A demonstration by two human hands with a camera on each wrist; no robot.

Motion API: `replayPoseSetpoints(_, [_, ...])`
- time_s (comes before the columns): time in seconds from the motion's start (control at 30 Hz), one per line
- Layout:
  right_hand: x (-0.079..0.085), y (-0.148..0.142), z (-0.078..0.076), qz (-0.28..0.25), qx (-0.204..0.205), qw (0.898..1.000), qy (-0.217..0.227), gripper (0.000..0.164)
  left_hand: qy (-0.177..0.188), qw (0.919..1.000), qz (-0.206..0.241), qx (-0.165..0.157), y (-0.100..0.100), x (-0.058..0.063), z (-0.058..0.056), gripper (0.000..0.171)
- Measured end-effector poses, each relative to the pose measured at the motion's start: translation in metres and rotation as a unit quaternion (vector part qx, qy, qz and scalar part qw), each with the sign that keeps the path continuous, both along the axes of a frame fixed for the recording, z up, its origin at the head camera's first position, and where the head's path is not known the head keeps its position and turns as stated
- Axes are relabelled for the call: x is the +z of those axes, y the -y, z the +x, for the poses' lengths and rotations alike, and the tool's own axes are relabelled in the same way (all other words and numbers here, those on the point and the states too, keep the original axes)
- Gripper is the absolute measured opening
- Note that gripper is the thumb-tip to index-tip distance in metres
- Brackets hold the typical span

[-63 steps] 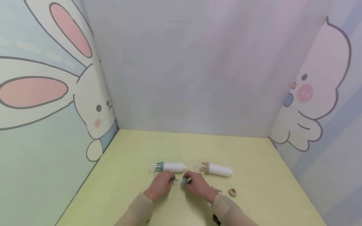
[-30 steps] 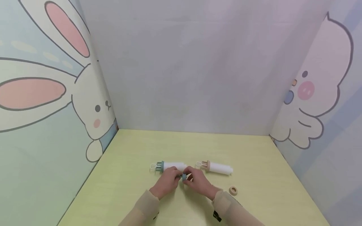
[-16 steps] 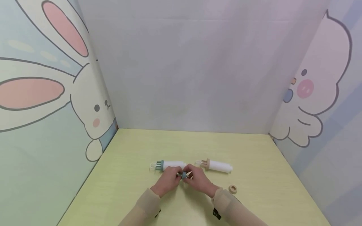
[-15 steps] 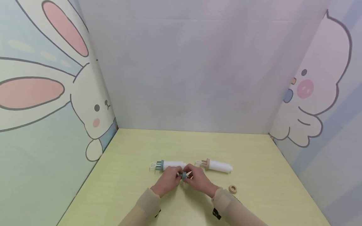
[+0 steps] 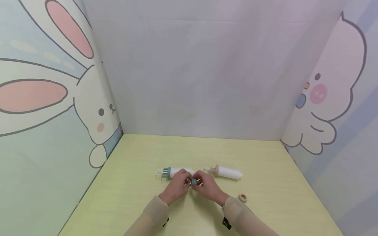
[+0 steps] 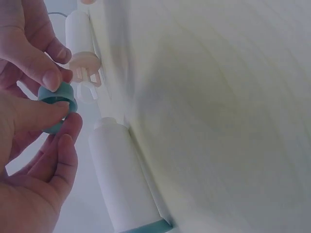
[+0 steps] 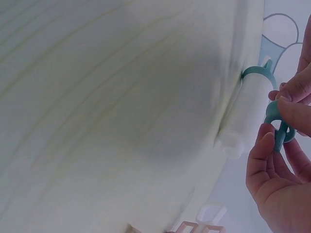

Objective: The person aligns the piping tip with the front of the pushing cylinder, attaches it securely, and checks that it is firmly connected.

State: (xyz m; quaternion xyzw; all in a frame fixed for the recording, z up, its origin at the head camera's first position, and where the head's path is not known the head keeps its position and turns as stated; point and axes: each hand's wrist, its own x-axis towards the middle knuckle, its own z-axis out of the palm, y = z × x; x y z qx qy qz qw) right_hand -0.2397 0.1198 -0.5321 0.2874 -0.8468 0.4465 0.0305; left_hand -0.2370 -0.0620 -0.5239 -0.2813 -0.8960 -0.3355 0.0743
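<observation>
Between my two hands is a small teal ring-shaped cap (image 5: 193, 182), with a thin teal peg (image 7: 280, 138) standing through its opening in the right wrist view. My left hand (image 5: 176, 186) pinches the cap, its thumb reaching into the hollow side in the left wrist view. From the other side my right hand (image 5: 209, 187) grips the same cap with thumb and fingertips near the peg. Right behind the left hand lies a white syringe-like tube (image 5: 176, 172) with a teal collar and a looped white handle. Its near-right end is partly covered by the fingers.
A matching white tube (image 5: 228, 172) with a beige collar lies to the right, behind the right hand. A beige ring (image 5: 240, 199) lies beside the right sleeve. Padded walls with a rabbit (image 5: 88, 114) and a chick figure (image 5: 333, 98) enclose the yellow table (image 5: 141, 150).
Earlier the left hand held the teal peg apart from the teal cap in the right hand. The left hand has moved right, and peg and cap are together. The beige peg is now hidden.
</observation>
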Motion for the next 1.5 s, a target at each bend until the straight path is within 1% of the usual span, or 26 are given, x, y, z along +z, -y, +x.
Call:
replayPoseSetpoints(0.13, [0.0002, 0.0010, -0.0011, 0.005, -0.001, 1.000, 0.004, 0.027, 0.004, 0.9999, 0.011, 0.006, 0.0007, 0.0003, 0.0018, 0.018])
replayPoseSetpoints(0.37, [0.0024, 0.0009, -0.0029, 0.010, -0.009, 1.000, 0.004, 0.026, 0.004, 0.9998, 0.021, 0.002, 0.0000, -0.0008, 0.0003, 0.022])
replayPoseSetpoints(0.57, [0.0017, 0.0005, -0.0027, 0.006, -0.016, 1.000, 0.018, 0.025, 0.026, 0.9991, 0.034, 0.004, -0.0014, -0.0040, -0.0013, 0.025])
replayPoseSetpoints(0.67, [0.0008, 0.0012, -0.0013, 0.005, -0.020, 0.999, 0.024, 0.026, 0.032, 0.9986, 0.041, 0.005, -0.0016, -0.0050, -0.0006, 0.027])
replayPoseSetpoints(0.8, [0.0004, 0.0022, 0.0013, 0.002, -0.021, 0.999, 0.030, 0.026, 0.029, 0.9986, 0.044, -0.002, -0.0013, -0.0059, 0.0001, 0.028])
replayPoseSetpoints(0.93, [0.0012, 0.0029, 0.0017, -0.001, -0.018, 1.000, 0.025, 0.027, 0.012, 0.9990, 0.042, -0.009, -0.0019, -0.0057, -0.0009, 0.029])
replayPoseSetpoints(1.03, [0.0023, 0.0033, 0.0005, -0.006, -0.016, 1.000, 0.019, 0.026, 0.007, 0.9992, 0.038, -0.006, -0.0023, -0.0045, -0.0024, 0.029])
replayPoseSetpoints(1.27, [0.0042, 0.0022, -0.0019, -0.011, -0.014, 1.000, 0.017, 0.027, 0.020, 0.9988, 0.044, 0.007, -0.0038, 0.0018, -0.0033, 0.026])
replayPoseSetpoints(1.5, [0.0063, 0.0000, -0.0009, -0.010, -0.012, 1.000, 0.025, 0.024, 0.023, 0.9981, 0.051, 0.024, -0.0034, -0.0015, -0.0042, 0.018])
